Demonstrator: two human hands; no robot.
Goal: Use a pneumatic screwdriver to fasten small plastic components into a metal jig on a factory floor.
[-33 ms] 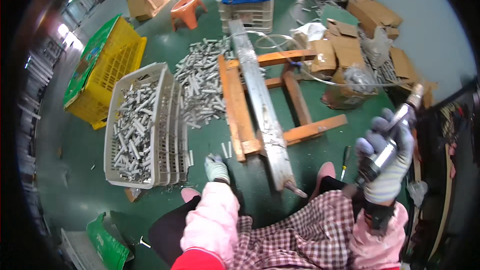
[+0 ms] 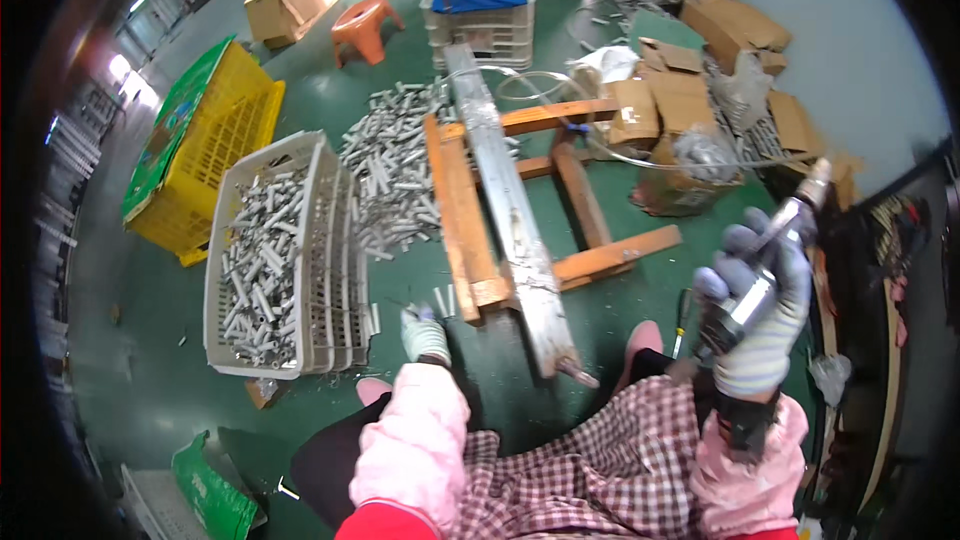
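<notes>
Right hand (image 2: 762,325), grey-gloved: grip wrapped tight around a slim silver metal pneumatic hand tool (image 2: 765,275), held raised at the near right, tip pointing up and to the far right. Left hand (image 2: 424,333), also gloved (fingers curled; cannot tell whether they pinch anything), reaches down to the green floor (image 2: 150,340) beside a few loose short silver metal tubes (image 2: 446,300). Just beyond: a long grey metal bar (image 2: 505,205) lying on an orange wooden frame (image 2: 575,190). Left: a white plastic crate (image 2: 330,230) filled with tubes; far left, a yellow plastic crate (image 2: 215,155).
</notes>
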